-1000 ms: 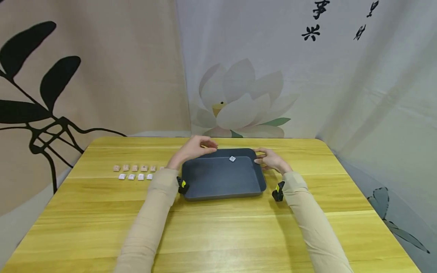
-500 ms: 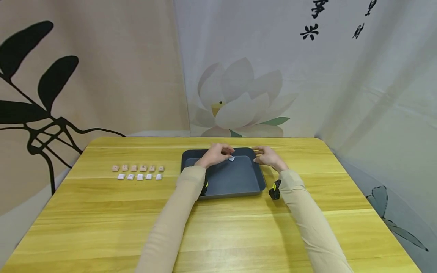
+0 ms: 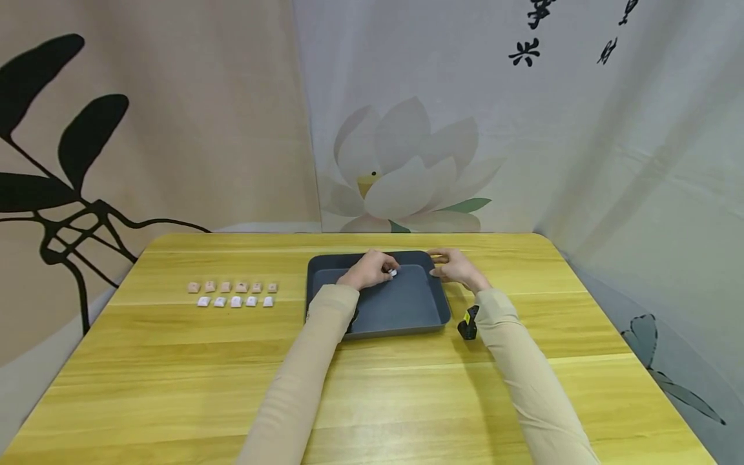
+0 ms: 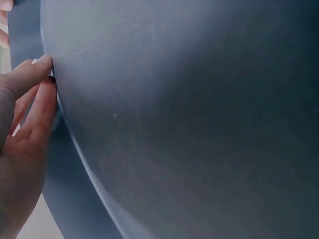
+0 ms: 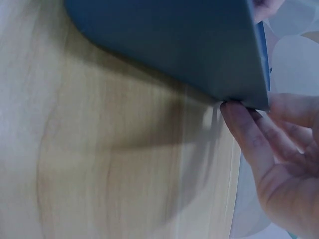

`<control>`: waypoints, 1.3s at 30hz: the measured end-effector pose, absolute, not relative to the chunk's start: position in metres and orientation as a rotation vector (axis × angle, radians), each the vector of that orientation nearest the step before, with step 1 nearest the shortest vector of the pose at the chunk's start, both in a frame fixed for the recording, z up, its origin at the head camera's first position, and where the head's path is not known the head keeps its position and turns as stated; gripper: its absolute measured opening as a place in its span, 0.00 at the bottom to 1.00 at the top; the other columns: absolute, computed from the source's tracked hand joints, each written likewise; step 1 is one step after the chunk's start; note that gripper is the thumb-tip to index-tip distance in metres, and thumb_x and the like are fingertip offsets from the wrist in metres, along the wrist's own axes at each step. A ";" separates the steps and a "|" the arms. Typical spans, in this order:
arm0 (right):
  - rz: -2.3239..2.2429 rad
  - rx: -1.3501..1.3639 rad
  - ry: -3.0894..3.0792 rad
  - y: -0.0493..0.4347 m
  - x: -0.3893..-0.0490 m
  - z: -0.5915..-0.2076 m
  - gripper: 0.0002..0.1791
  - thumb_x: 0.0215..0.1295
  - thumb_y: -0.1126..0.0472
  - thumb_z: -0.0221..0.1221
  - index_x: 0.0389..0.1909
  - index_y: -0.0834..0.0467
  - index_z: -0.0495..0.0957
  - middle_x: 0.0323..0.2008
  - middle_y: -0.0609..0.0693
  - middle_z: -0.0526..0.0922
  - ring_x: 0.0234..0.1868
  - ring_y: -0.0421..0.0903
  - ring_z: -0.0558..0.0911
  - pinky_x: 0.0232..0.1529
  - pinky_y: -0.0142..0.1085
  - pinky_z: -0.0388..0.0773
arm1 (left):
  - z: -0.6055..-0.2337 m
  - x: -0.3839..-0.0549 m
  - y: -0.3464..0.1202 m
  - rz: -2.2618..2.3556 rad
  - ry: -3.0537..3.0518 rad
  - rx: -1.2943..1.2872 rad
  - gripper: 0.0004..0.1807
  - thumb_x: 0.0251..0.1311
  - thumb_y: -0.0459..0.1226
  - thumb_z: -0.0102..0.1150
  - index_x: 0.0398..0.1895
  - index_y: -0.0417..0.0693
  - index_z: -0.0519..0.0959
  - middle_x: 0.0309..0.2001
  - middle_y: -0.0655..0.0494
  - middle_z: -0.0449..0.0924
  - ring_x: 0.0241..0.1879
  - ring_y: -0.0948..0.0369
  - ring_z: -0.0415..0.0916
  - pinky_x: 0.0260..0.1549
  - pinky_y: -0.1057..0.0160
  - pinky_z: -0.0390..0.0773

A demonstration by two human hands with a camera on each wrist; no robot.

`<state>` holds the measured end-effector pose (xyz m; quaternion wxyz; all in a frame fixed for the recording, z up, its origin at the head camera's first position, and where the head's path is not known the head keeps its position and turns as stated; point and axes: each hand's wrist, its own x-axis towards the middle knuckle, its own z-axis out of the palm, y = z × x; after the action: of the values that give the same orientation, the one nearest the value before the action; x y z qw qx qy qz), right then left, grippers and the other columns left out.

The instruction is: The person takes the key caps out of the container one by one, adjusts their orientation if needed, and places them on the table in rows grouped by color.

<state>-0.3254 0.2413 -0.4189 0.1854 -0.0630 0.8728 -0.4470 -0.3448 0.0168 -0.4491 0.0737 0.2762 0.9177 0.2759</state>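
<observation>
My left hand (image 3: 369, 270) reaches over the dark grey baking tray (image 3: 401, 313) and pinches a small white keycap (image 3: 392, 272) between thumb and fingertips, near the far side of the tray floor. In the left wrist view, the fingertips (image 4: 46, 63) meet right at the line between floor and wall, and they cover most of the keycap. At the tray's far right corner, my right hand (image 3: 458, 269) grips the edge. The right wrist view has its fingers (image 5: 249, 134) against the outside of the tray, low at the corner, with the thumb at the rim.
Left of the tray lie two rows of keycaps on the wooden table (image 3: 174, 387): pinkish ones (image 3: 225, 287) behind, white ones (image 3: 236, 301) in front. A printed curtain (image 3: 407, 161) hangs behind the table's far edge. A black wrist camera (image 3: 468, 323) sits under the right wrist.
My left hand has moved right and down into the tray and now pinches the keycap, which has shifted slightly toward me. The right hand keeps its place at the corner.
</observation>
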 end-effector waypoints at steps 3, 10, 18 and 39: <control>-1.254 -0.186 2.459 0.241 -0.326 -0.420 0.31 0.64 0.69 0.51 0.68 0.59 0.56 0.66 0.64 0.60 0.57 0.57 0.73 0.39 0.36 0.76 | -0.450 -0.344 0.015 0.856 2.741 0.809 0.14 0.55 0.32 0.60 0.46 0.46 0.81 0.43 0.52 0.82 0.43 0.59 0.79 0.42 0.65 0.78; -1.260 -0.186 2.447 0.242 -0.327 -0.423 0.31 0.63 0.69 0.52 0.68 0.59 0.57 0.66 0.64 0.60 0.59 0.58 0.72 0.39 0.35 0.77 | -0.444 -0.341 0.010 0.862 2.711 0.785 0.14 0.54 0.31 0.60 0.46 0.44 0.81 0.43 0.52 0.82 0.42 0.59 0.78 0.41 0.65 0.78; -1.266 -0.193 2.440 0.243 -0.325 -0.423 0.32 0.63 0.69 0.52 0.68 0.60 0.55 0.66 0.65 0.59 0.61 0.59 0.70 0.44 0.38 0.78 | -0.421 -0.338 -0.005 0.927 2.688 0.803 0.12 0.51 0.29 0.62 0.41 0.42 0.82 0.41 0.50 0.83 0.40 0.59 0.79 0.38 0.67 0.79; -1.280 -0.178 2.415 0.240 -0.326 -0.420 0.32 0.63 0.70 0.51 0.68 0.61 0.55 0.67 0.66 0.58 0.59 0.58 0.72 0.40 0.38 0.77 | -0.368 -0.276 -0.168 1.105 3.009 0.758 0.11 0.51 0.32 0.64 0.40 0.44 0.82 0.35 0.50 0.83 0.34 0.58 0.79 0.38 0.59 0.80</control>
<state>-0.3264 0.2399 -0.4199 0.2000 -0.0635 0.8639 -0.4579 -0.2759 -0.1683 -0.3676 -0.0760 0.2296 0.9108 0.3346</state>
